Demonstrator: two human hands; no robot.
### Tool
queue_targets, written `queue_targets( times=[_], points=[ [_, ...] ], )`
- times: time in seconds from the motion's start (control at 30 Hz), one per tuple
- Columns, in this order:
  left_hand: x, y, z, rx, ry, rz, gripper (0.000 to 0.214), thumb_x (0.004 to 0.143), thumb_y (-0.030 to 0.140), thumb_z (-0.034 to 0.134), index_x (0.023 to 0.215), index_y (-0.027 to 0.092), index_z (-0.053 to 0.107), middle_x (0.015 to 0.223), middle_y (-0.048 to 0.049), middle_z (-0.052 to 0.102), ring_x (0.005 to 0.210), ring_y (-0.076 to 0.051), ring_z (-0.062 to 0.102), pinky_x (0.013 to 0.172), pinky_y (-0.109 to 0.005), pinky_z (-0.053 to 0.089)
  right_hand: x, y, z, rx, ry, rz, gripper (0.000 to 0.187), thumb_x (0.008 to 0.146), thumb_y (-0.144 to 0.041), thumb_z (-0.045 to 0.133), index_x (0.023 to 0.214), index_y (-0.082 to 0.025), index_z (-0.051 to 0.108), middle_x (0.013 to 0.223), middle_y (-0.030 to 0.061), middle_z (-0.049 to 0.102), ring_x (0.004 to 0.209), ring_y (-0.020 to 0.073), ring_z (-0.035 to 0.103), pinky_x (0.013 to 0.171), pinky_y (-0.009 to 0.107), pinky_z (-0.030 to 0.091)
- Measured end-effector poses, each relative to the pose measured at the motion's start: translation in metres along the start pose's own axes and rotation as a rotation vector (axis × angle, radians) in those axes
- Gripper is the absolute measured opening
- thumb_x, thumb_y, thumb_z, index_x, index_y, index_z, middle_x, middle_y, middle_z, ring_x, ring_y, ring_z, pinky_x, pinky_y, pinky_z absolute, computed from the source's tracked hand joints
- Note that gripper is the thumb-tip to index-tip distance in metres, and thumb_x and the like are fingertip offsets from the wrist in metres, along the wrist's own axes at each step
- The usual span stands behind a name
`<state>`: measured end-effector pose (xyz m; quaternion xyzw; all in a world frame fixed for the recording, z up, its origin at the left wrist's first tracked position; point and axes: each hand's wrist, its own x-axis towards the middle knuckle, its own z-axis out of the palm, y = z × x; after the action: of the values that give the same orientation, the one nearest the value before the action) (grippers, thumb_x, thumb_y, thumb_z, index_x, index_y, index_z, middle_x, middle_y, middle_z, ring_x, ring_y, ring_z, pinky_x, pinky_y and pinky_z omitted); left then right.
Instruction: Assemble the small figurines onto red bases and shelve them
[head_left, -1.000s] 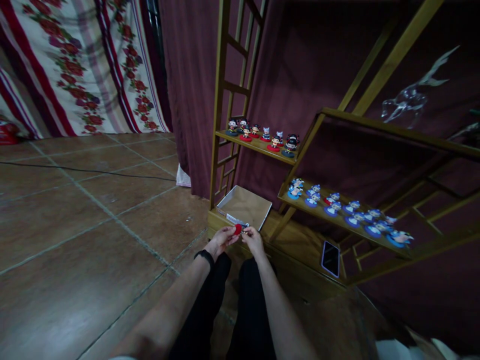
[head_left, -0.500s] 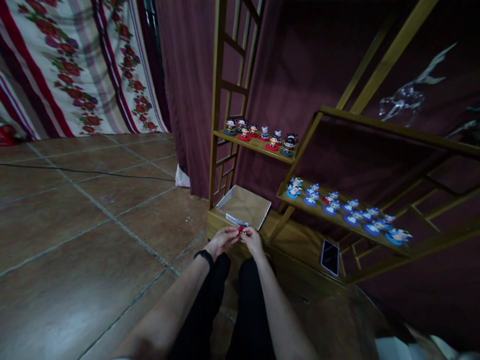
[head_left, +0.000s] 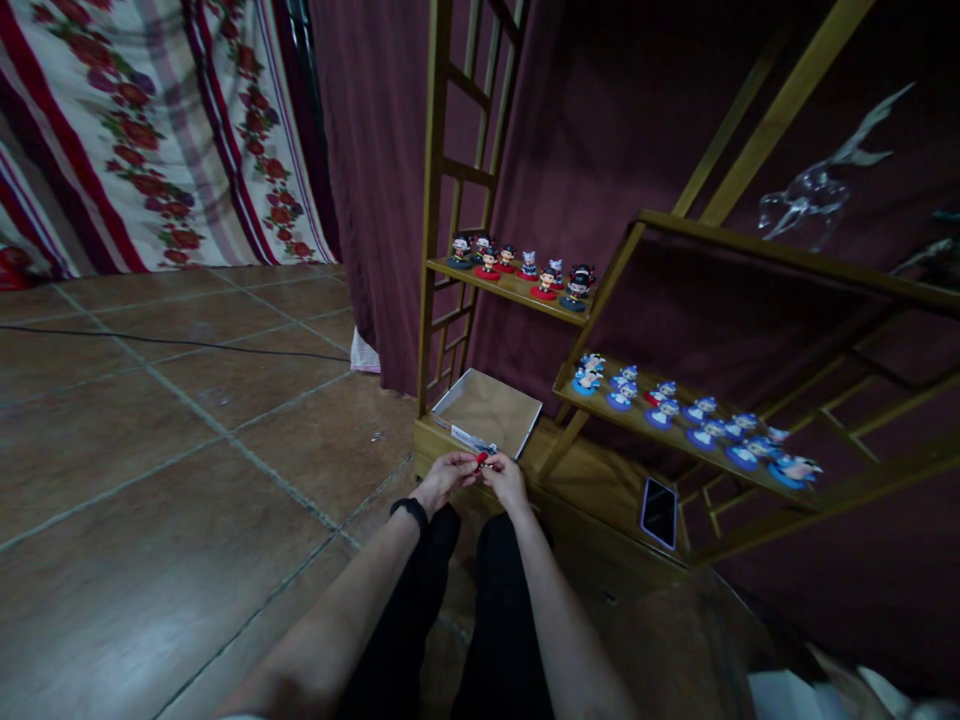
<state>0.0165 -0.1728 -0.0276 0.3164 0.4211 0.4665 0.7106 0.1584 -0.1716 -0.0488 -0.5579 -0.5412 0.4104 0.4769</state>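
Note:
Between my fingertips is a small red piece, mostly hidden, much like the red bases of the figurines on the shelf. My left hand pinches it from the left; a black band circles that wrist. From the other side my right hand closes its fingertips at the piece, touching or nearly touching the left ones. Just beyond both hands lies a shallow open box with a brown inside and white rim, resting on the low wooden ledge.
Red- and dark-based figurines stand on the upper left shelf. Blue-based figurines line the lower right shelf. A phone lies on the ledge. A clear glass ornament sits higher up. A black cable crosses the tiled floor.
Almost nothing differs. Both hands stay at the same spot in front of the box, with the red piece turned very slightly between the fingers.

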Motion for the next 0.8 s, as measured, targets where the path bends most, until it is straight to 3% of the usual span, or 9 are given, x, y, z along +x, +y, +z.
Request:
queue_targets(
  times=[0.8],
  points=[
    [0.0010, -0.0025, 0.0005, 0.106, -0.022, 0.029, 0.032, 0.050, 0.024, 0.080, 0.076, 0.010, 0.068, 0.071, -0.0085, 0.069, 0.060, -0.013, 0.062, 0.059, -0.023, 0.048, -0.0033, -0.0036, 0.0005, 0.111, 0.026, 0.087, 0.015, 0.061, -0.032, 0.059, 0.067, -0.019, 0.055, 0.059, -0.0032, 0.056, 0.052, 0.0124, 0.056, 0.049, 0.026, 0.050]
  ],
)
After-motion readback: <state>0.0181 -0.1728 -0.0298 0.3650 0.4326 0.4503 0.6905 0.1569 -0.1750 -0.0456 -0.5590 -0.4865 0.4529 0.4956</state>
